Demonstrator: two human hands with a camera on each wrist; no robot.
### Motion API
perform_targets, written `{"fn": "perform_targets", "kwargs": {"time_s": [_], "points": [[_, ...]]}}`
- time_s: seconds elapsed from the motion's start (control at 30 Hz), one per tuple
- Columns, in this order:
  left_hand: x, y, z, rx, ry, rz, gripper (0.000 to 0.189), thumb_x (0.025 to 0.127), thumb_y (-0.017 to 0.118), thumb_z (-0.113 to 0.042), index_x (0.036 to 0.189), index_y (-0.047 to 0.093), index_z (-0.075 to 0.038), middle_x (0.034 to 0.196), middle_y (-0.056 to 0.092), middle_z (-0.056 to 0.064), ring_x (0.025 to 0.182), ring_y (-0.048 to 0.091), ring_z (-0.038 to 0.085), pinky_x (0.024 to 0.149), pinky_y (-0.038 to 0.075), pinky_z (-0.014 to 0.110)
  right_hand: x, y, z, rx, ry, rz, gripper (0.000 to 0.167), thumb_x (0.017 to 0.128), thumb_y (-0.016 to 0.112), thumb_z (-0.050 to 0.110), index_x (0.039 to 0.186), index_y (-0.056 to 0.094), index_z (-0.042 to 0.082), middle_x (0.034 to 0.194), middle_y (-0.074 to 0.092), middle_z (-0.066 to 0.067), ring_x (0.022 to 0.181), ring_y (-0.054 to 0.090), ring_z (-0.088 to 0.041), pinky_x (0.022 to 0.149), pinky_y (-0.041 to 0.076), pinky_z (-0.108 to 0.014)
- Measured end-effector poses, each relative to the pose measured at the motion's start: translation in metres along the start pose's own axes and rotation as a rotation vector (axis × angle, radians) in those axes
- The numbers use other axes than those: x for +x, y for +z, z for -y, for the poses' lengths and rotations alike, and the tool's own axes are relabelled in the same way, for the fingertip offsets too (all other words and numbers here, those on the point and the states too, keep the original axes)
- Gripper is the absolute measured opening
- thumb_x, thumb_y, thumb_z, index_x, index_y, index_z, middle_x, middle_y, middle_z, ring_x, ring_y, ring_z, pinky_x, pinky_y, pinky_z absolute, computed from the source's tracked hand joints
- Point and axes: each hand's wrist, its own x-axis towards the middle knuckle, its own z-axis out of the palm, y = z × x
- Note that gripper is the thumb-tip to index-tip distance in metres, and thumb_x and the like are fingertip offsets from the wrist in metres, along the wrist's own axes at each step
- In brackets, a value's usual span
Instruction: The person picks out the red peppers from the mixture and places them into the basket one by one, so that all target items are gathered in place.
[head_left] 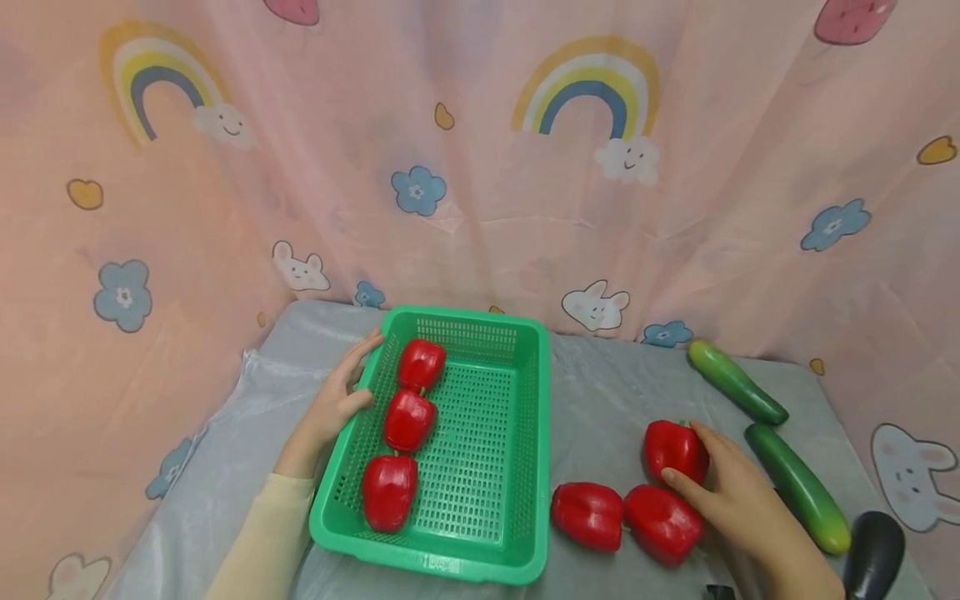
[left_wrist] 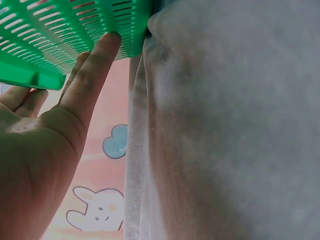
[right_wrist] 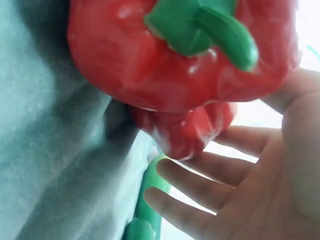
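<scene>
A green plastic basket (head_left: 450,571) stands on the cloth, with three red bell peppers, one of them the nearest bell pepper (head_left: 390,493), in a row along its left side. My left hand (head_left: 335,406) rests against the basket's left wall with extended fingers; in the left wrist view, the fingers of this hand (left_wrist: 75,105) touch the slotted wall. To the right, my right hand (head_left: 738,492) has its thumb and fingers around a red bell pepper (head_left: 670,447). Two more bell peppers, a left one (head_left: 587,515) and a right one (head_left: 663,525), lie in front of it. A green-stemmed bell pepper (right_wrist: 150,70) fills the upper right wrist view.
Far right lie two green cucumber-like vegetables, a back one (head_left: 735,382) and a front one (head_left: 801,492), and a dark eggplant (head_left: 873,554). Grey cloth (head_left: 600,400) covers the table. A pink patterned curtain (head_left: 480,250) hangs behind. A small black object (head_left: 720,592) shows at the bottom edge.
</scene>
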Motion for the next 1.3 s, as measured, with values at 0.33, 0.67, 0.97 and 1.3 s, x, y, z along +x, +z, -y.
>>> {"fn": "perform_targets", "kwargs": {"time_s": [0.33,0.67,0.97,1.3], "points": [[-0.0017,0.0019,0.0010,-0.015,0.003,-0.001,0.086,0.082,0.050,0.011,0.167,0.038,0.003,0.180,0.021,0.018,0.148,0.043,0.054,0.088,0.053,0.027,0.0033,0.0007,-0.0001,0.011,0.072,0.012,0.121,0.088,0.080,0.065,0.161,0.029,-0.018,0.152,0.038,-0.046,0.135,0.040,-0.068,0.091,0.056,-0.072],[-0.0010,0.0010,-0.0016,0.031,-0.002,0.001,0.083,0.085,0.049,0.006,0.167,0.038,0.000,0.180,0.022,0.015,0.160,0.027,0.046,0.112,0.042,0.052,0.0048,0.0019,0.0000,-0.002,0.069,-0.024,0.120,0.087,0.081,0.065,0.159,0.033,-0.017,0.149,0.043,-0.046,0.125,0.052,-0.065,0.085,0.060,-0.066],[-0.0007,0.0005,-0.0022,0.036,-0.017,0.007,0.083,0.086,0.050,0.005,0.168,0.038,-0.002,0.180,0.021,0.014,0.159,0.027,0.051,0.095,0.047,0.033,0.0049,0.0021,-0.0016,-0.011,0.065,-0.053,0.120,0.087,0.080,0.068,0.159,0.034,-0.017,0.146,0.045,-0.045,0.123,0.054,-0.064,0.084,0.061,-0.065],[-0.0013,0.0003,-0.0020,0.041,-0.012,0.003,0.084,0.085,0.049,0.006,0.168,0.038,0.000,0.180,0.021,0.016,0.159,0.025,0.052,0.088,0.049,0.034,0.0026,0.0007,0.0030,-0.012,0.065,-0.090,0.120,0.088,0.078,0.069,0.160,0.033,-0.017,0.145,0.045,-0.044,0.122,0.054,-0.063,0.083,0.061,-0.064]]}}
